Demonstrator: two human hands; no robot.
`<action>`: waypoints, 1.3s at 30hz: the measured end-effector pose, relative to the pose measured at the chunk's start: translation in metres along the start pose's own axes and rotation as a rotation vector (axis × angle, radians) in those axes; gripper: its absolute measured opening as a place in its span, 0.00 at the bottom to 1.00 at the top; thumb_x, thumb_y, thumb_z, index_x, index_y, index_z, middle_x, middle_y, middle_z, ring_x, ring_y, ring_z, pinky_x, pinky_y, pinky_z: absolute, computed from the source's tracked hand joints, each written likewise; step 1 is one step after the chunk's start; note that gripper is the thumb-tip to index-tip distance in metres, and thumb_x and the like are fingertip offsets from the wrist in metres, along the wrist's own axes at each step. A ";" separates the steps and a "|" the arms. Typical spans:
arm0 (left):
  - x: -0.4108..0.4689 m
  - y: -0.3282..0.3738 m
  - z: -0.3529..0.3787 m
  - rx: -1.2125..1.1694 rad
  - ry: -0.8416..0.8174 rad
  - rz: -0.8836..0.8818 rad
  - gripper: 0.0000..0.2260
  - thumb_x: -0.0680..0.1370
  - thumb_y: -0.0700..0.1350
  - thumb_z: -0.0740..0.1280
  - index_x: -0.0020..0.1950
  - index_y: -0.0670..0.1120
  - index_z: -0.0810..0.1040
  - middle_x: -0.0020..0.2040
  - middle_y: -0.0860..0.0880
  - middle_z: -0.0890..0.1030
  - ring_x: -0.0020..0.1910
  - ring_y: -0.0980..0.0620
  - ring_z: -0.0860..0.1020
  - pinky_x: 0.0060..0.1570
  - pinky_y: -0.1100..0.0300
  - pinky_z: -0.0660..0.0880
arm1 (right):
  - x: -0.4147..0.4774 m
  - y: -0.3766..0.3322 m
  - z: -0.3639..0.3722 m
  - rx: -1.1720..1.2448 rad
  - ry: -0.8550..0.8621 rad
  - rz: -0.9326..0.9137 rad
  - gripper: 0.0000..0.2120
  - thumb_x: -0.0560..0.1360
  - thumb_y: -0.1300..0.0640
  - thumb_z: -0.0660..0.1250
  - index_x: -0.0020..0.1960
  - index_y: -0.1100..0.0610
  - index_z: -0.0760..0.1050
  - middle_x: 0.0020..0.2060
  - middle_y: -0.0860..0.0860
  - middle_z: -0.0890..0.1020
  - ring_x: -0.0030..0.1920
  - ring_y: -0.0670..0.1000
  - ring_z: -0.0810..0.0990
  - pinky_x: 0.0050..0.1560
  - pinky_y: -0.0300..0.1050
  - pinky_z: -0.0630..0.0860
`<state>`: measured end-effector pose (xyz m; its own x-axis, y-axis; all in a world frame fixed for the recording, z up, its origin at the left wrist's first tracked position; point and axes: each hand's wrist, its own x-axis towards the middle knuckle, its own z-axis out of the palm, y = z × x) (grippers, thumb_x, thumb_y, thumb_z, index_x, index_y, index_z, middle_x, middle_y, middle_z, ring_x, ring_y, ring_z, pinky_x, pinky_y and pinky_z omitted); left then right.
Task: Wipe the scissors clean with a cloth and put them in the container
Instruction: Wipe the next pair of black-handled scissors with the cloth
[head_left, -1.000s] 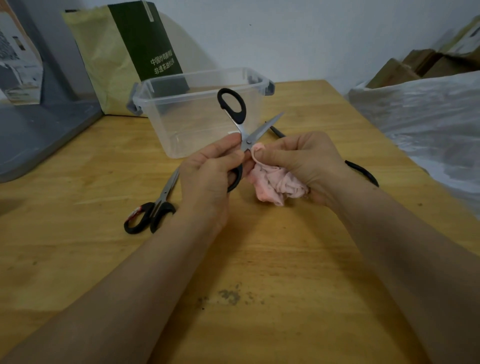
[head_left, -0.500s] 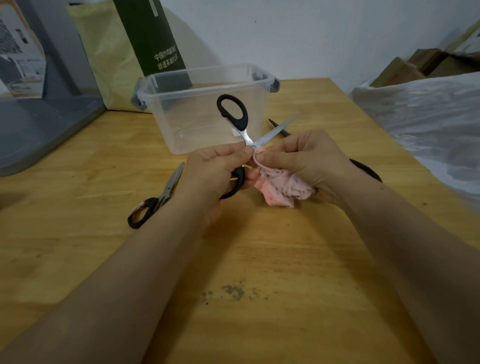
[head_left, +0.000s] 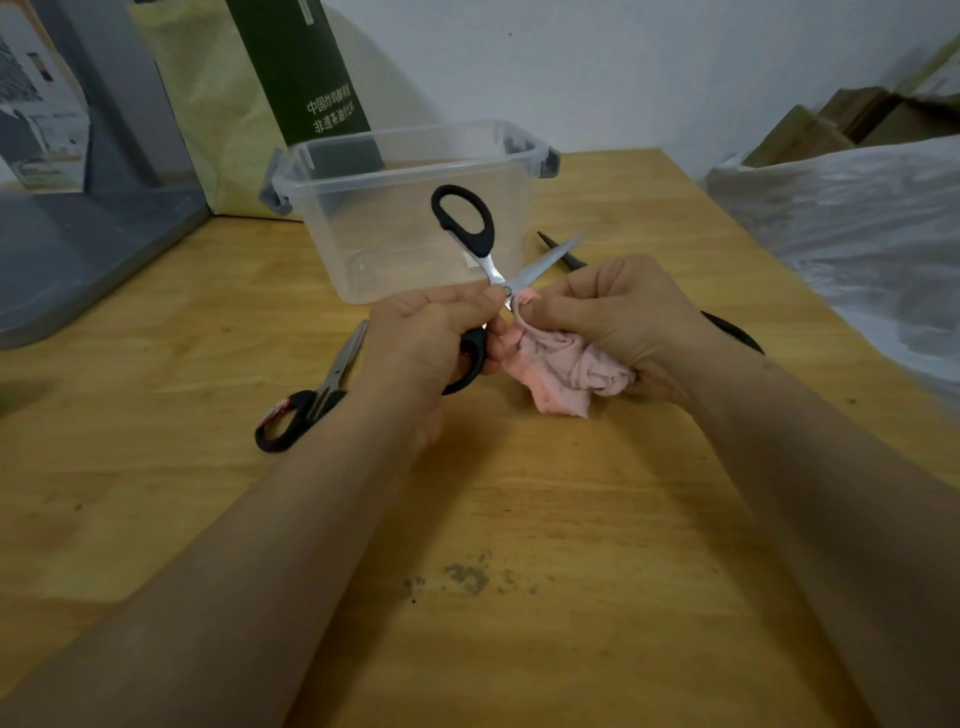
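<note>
Though behind the right hand (head_left: 623, 322), spare scissors (head_left: 727, 326) near container (head_left: 363, 223).

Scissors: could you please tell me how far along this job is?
Done: nothing; the container looks empty. In hand: the left hand holds an open pair, the right hand presses the cloth at its pivot. Left: the shut pair and the half-hidden pair.

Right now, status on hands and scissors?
Left hand grips open scissors. Right hand pinches pink cloth at the pivot. Container open-topped just behind, unobstructed.
</note>
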<state>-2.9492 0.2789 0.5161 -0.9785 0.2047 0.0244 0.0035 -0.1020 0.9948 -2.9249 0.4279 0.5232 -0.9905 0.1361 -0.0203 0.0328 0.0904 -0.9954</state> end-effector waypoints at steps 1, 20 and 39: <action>0.001 0.002 -0.001 -0.042 0.018 -0.004 0.03 0.74 0.38 0.69 0.41 0.40 0.81 0.28 0.48 0.77 0.25 0.54 0.74 0.28 0.63 0.73 | 0.000 0.000 -0.001 -0.026 -0.008 0.004 0.06 0.70 0.60 0.73 0.38 0.63 0.81 0.32 0.55 0.84 0.33 0.47 0.82 0.36 0.37 0.79; 0.004 0.002 -0.004 -0.139 0.074 -0.006 0.06 0.76 0.37 0.68 0.51 0.36 0.80 0.29 0.48 0.77 0.26 0.54 0.73 0.27 0.63 0.73 | -0.002 0.001 -0.002 -0.063 0.000 0.000 0.12 0.70 0.60 0.73 0.28 0.57 0.79 0.27 0.51 0.82 0.29 0.45 0.80 0.33 0.34 0.77; -0.003 0.007 0.002 -0.073 0.137 0.083 0.04 0.76 0.37 0.67 0.47 0.38 0.80 0.30 0.47 0.77 0.25 0.54 0.73 0.27 0.63 0.73 | -0.003 -0.010 -0.023 -0.341 0.446 -0.455 0.13 0.77 0.56 0.66 0.39 0.39 0.78 0.40 0.41 0.81 0.46 0.45 0.80 0.46 0.39 0.77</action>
<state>-2.9457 0.2800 0.5232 -0.9944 0.0587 0.0880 0.0758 -0.1841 0.9800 -2.9195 0.4490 0.5351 -0.7694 0.3950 0.5020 -0.2576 0.5272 -0.8097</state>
